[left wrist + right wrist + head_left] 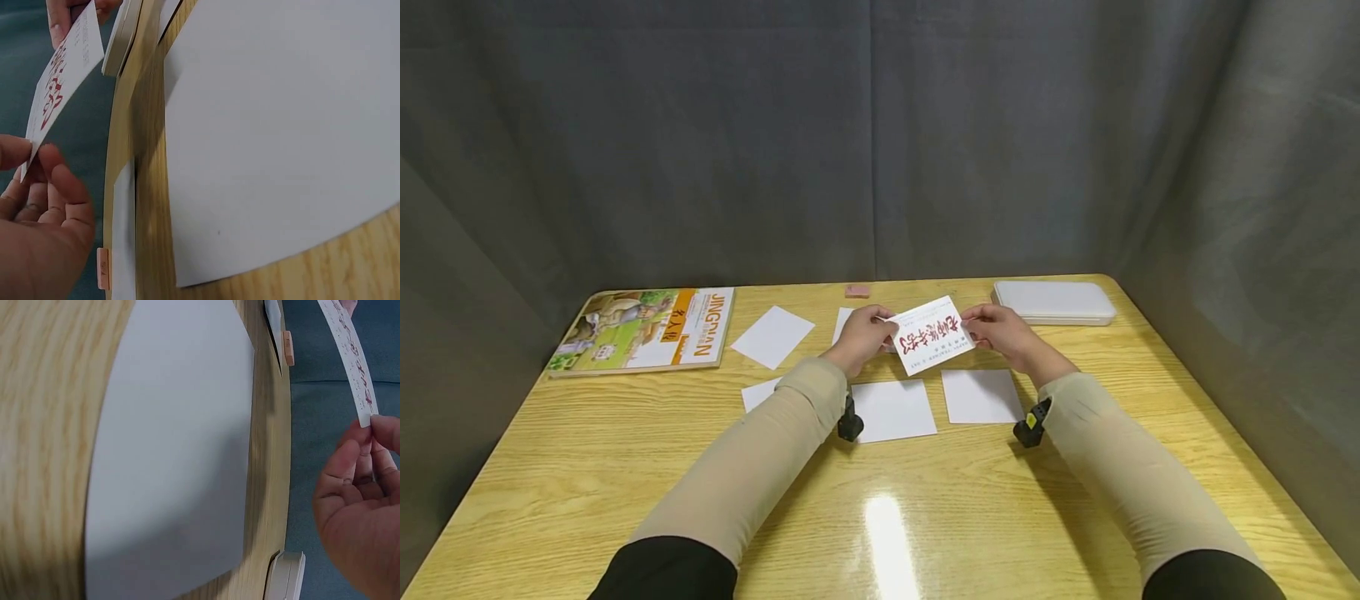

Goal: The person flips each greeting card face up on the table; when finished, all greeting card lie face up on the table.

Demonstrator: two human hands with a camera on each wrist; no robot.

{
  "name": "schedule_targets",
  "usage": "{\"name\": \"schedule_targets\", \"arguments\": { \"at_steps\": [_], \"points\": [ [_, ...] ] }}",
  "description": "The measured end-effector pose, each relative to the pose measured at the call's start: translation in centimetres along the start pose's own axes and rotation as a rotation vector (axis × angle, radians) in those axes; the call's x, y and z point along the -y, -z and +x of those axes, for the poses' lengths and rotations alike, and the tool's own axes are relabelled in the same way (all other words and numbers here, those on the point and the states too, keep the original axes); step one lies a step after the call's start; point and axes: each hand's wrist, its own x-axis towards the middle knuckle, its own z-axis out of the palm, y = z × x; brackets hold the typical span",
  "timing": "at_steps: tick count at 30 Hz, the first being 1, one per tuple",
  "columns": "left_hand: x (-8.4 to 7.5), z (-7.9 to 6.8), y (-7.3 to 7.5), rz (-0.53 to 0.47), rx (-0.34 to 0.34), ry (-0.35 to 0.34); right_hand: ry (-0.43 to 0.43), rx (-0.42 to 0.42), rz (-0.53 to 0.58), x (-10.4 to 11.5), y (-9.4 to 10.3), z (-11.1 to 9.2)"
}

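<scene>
A white card [928,335] printed with large red characters and small dark lines is held up above the table, tilted. My left hand [863,335] pinches its left end between thumb and fingers. At the opposite end, my right hand [1003,333] pinches it the same way. In the left wrist view the card [65,72] appears steeply angled, with the left hand [47,225] at its lower end. The right wrist view has the card [350,359] nearly edge-on over the right hand [365,494]. Blank white cards [895,410] [981,396] lie below the hands.
More white cards [773,337] lie at the left, one partly under the left forearm. A colourful book [643,329] is at the back left, a pale flat case [1054,302] at the back right. A small pink eraser-like block [857,291] sits near the back edge.
</scene>
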Motion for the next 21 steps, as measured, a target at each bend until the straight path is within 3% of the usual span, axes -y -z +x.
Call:
{"name": "schedule_targets", "arguments": {
  "at_steps": [8,21],
  "points": [
    [-0.38,-0.05,0.17,0.113,0.093,0.016,0.039,0.115,-0.004,0.12,-0.22,-0.11],
    [-0.52,0.02,-0.11,0.105,0.24,-0.003,0.054,0.17,0.012,0.33,-0.38,-0.35]
  ]
}}
